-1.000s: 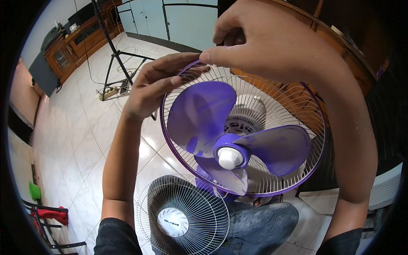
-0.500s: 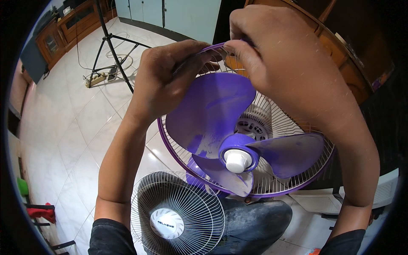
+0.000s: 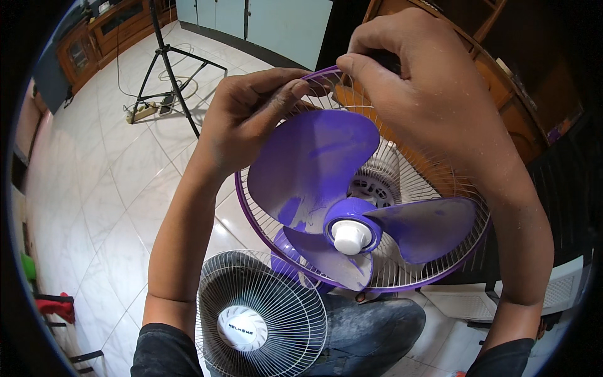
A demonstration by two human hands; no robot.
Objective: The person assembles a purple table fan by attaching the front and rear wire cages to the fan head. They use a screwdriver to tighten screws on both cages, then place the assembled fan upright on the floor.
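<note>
A fan with dusty purple blades (image 3: 314, 157) and a white hub nut (image 3: 350, 237) faces me. Behind the blades is its white wire rear grille (image 3: 433, 273), edged by a purple rim ring (image 3: 246, 202). My left hand (image 3: 248, 116) pinches the top of the ring, thumb in front and fingers partly hidden behind. At the ring's top, just right of it, my right hand (image 3: 408, 69) has its thumb and curled fingers closed on the ring; its fingertips are mostly hidden. The detached white front grille (image 3: 292, 317), with a round centre cap (image 3: 242, 328), rests over my leg.
A black tripod stand (image 3: 162, 50) is on the tiled floor (image 3: 81, 188) at the far left, beside a power strip (image 3: 142, 113) and cables. Pale blue cabinets (image 3: 282, 28) stand at the back. Wooden furniture (image 3: 505, 88) is at the right, and a red cloth (image 3: 56, 308) lies at the left edge.
My left thumb has lifted from behind the ring's edge and shows more plainly. The right hand has shifted slightly right along the rim. The fan has hardly moved.
</note>
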